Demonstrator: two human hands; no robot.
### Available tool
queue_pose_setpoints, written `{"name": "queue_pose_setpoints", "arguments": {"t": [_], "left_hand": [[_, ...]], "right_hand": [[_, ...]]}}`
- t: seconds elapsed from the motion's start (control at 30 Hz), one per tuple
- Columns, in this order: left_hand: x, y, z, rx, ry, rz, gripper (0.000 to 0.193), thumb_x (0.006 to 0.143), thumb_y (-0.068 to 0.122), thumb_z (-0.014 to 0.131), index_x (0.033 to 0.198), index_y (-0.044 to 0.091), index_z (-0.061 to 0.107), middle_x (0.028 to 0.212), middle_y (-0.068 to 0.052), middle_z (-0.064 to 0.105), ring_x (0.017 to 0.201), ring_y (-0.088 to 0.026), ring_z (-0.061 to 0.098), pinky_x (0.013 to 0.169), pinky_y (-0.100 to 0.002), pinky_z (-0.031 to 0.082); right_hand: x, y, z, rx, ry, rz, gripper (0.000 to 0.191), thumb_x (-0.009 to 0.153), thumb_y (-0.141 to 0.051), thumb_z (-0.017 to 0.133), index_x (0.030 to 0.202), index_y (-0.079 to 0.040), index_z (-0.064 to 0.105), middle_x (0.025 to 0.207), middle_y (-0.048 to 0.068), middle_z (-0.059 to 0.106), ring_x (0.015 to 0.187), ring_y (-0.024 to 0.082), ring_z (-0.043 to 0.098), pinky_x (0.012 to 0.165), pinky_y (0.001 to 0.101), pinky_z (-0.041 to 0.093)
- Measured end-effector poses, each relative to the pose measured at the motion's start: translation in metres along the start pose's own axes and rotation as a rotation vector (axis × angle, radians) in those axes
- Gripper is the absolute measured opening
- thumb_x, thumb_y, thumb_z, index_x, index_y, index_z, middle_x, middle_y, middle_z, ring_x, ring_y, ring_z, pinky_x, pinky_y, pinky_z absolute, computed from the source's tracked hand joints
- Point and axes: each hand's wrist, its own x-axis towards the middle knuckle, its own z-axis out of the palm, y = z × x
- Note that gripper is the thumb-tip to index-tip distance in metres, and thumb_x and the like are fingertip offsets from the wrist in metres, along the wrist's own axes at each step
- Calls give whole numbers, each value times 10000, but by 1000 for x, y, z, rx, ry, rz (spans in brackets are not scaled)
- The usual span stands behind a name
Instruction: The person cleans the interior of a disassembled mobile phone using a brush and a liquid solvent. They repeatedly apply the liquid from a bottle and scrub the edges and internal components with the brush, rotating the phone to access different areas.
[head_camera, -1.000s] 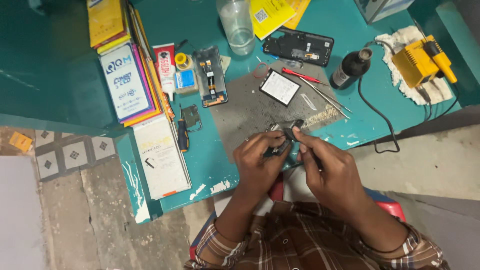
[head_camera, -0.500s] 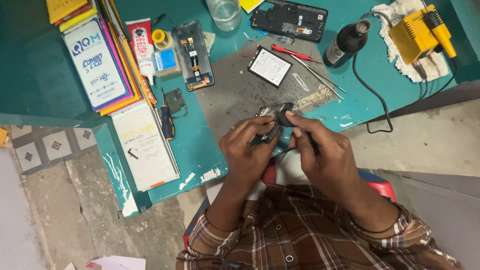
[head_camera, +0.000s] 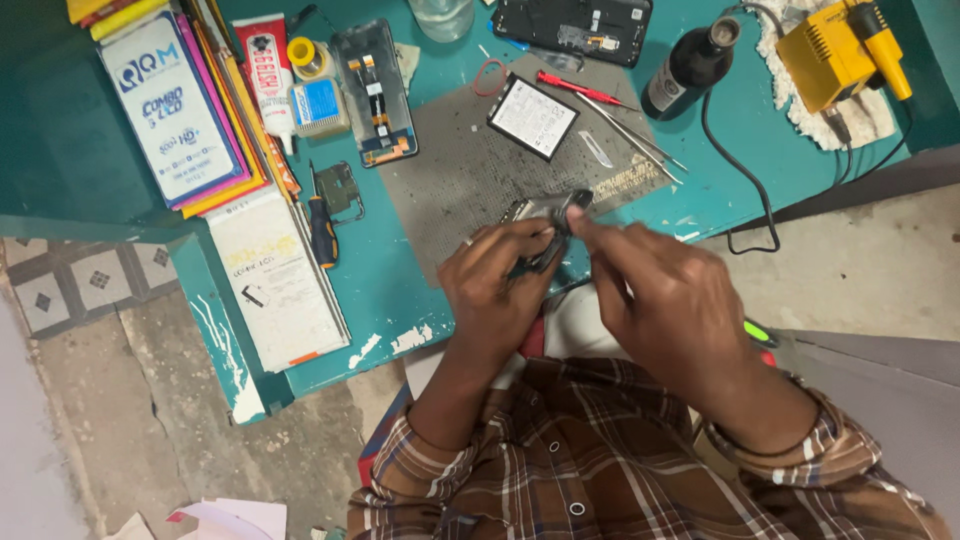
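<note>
**Small part pinched over the bench edge**

Your left hand (head_camera: 495, 290) and right hand (head_camera: 665, 305) meet at the middle of the frame, both closed in a fingertip grip on a small metal phone part (head_camera: 548, 215), held just above the lower edge of the grey mat (head_camera: 450, 190). The part looks thin, so squeezing or twisting could bend it. A slip here could drop it past the edge of the teal bench (head_camera: 400, 300) onto the floor (head_camera: 120, 420)
</note>
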Motion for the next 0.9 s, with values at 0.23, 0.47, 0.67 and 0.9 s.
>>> {"name": "queue_pose_setpoints", "arguments": {"t": [0.23,0.47,0.67,0.9], "left_hand": [[-6,-2,-1,16,-54,50,144,828,72,831,851,35,694,1022,-86,781,880,-211,766,740,-324,597],[-2,18,-21,84,-139,387,54,894,88,762,924,61,726,1074,-76,767,1039,-249,757,953,-411,638],[4,33,-29,217,-98,421,111,896,186,820,985,131,782,1156,-18,752,1248,-234,654,1073,-463,603],[-10,45,-26,-237,60,-18,1031,805,369,865,1576,93,238,1452,-231,368,1436,-308,337,1167,-476,428]], "right_hand": [[3,36,-3,901,-181,206,281,1022,-86,627,1298,-57,674,738,18,667,581,65,559,492,231,435],[-21,49,27,1126,141,318,417,1014,-73,640,1413,-5,544,836,-37,612,661,-4,495,566,157,349],[-19,47,24,1223,66,449,548,893,27,745,1411,56,569,824,-3,664,684,20,542,593,172,373],[-17,41,19,1096,111,361,629,889,102,750,1461,39,495,871,10,692,778,31,617,692,175,479]]}}
